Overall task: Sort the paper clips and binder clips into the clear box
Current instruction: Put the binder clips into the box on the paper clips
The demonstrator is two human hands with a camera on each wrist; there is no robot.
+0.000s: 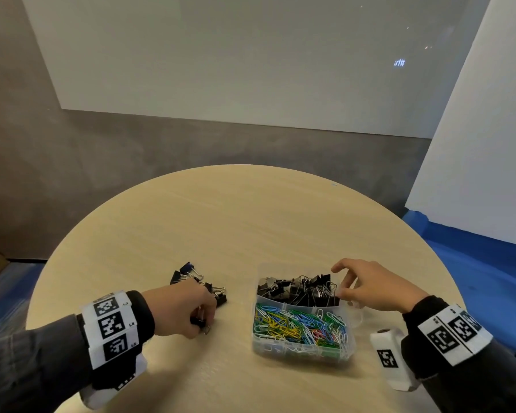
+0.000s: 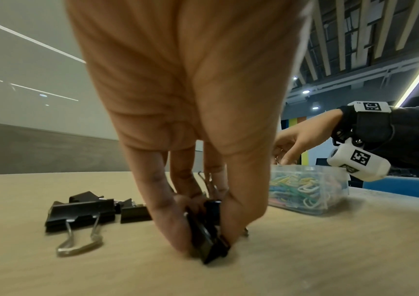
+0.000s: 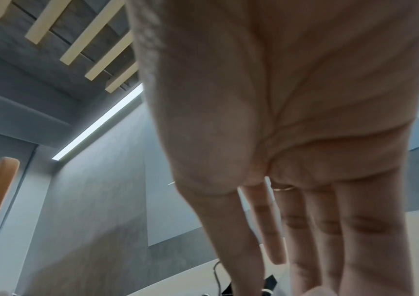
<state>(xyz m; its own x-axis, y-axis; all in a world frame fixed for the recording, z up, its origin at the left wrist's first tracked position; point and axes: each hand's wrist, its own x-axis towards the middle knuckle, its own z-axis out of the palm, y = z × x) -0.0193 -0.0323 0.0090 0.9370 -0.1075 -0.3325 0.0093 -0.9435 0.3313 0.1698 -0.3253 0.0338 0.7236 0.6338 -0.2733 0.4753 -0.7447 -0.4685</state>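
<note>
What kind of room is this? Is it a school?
Probably an office or meeting room, not surely a school. There is a round light wooden table, a big pale wall panel, and a slatted ceiling with strip lights.

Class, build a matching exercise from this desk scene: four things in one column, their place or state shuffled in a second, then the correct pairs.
Things
1. coloured paper clips
2. loose binder clips
3. left hand
4. right hand

Places or states
A. above the far end of the clear box
B. near compartment of the box
C. pinching a black binder clip on the table
D. piled on the table, left of the box

Pairs: 1-B, 2-D, 3-C, 4-A
</note>
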